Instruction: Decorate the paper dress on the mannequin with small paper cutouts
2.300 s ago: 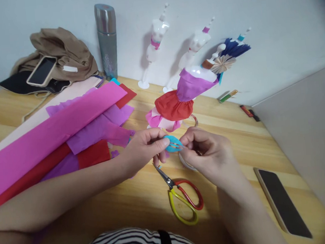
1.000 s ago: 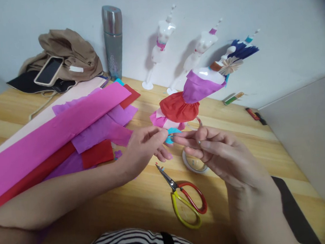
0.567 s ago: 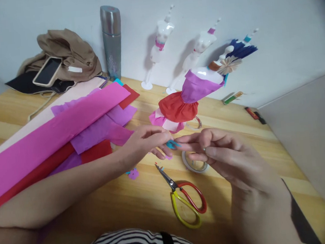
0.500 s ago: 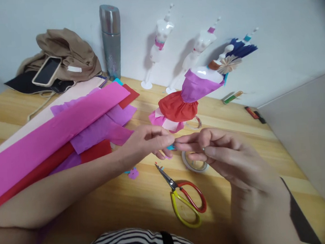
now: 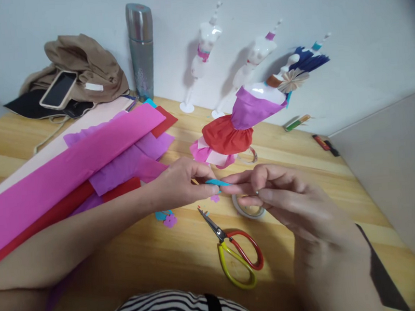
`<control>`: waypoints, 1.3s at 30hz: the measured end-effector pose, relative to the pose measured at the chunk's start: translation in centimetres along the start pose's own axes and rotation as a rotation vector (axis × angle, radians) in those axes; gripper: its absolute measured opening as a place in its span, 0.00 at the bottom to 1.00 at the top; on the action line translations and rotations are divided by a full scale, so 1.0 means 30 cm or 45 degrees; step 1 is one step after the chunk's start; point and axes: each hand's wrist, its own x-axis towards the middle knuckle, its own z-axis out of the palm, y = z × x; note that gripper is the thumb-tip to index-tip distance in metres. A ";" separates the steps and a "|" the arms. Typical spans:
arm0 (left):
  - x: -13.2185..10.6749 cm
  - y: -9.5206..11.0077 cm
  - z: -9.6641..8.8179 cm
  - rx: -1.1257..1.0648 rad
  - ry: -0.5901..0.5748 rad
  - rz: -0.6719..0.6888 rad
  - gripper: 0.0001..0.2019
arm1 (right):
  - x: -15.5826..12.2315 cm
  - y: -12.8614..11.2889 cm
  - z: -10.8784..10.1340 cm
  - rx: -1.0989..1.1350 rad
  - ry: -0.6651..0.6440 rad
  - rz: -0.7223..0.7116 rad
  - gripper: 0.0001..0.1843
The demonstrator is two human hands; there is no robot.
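My left hand pinches a small blue paper piece between thumb and fingers. The tips of my right hand's outstretched fingers meet its right end. Between my right thumb and a finger sits a tiny pale speck, too small to name. Below the hands lie scissors with red and yellow handles, blades nearly closed. A roll of tape rests partly under my right fingers. Purple flower cutouts and blue scraps are on the table near my left wrist.
Behind my hands leans a mannequin figure in a purple and red paper dress. White mannequin stands line the wall. Coloured paper strips cover the left side. A flask, brown cloth and phone stand farther back.
My left hand has drawn slightly left and turned, and more of the blue paper piece now shows between the hands. Blue scraps by the purple flower cutout are more visible. The right hand has barely moved.
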 end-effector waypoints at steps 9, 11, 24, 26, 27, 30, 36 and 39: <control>0.003 0.008 0.019 -0.486 -0.097 -0.188 0.08 | 0.023 0.023 0.043 -0.504 0.399 -0.421 0.09; 0.000 0.010 0.027 -0.542 -0.097 -0.222 0.08 | 0.027 0.029 0.061 -0.678 0.386 -0.498 0.08; -0.002 0.002 0.034 -0.572 -0.027 -0.294 0.09 | 0.025 0.032 0.053 -0.920 0.349 -0.594 0.07; 0.001 -0.008 0.034 -0.611 -0.017 -0.312 0.11 | 0.023 0.031 0.049 -0.886 0.353 -0.587 0.07; 0.003 -0.012 0.035 -0.634 -0.008 -0.322 0.11 | 0.020 0.030 0.050 -0.874 0.348 -0.597 0.07; 0.009 -0.019 0.044 -0.646 0.037 -0.360 0.10 | 0.007 0.031 0.070 -0.885 0.310 -0.663 0.08; 0.011 -0.027 0.076 -0.396 0.106 -0.417 0.11 | 0.002 0.053 0.151 -1.033 0.211 -0.895 0.09; 0.005 -0.047 0.093 -0.379 0.059 -0.402 0.07 | 0.012 0.072 0.179 -1.099 0.166 -0.950 0.09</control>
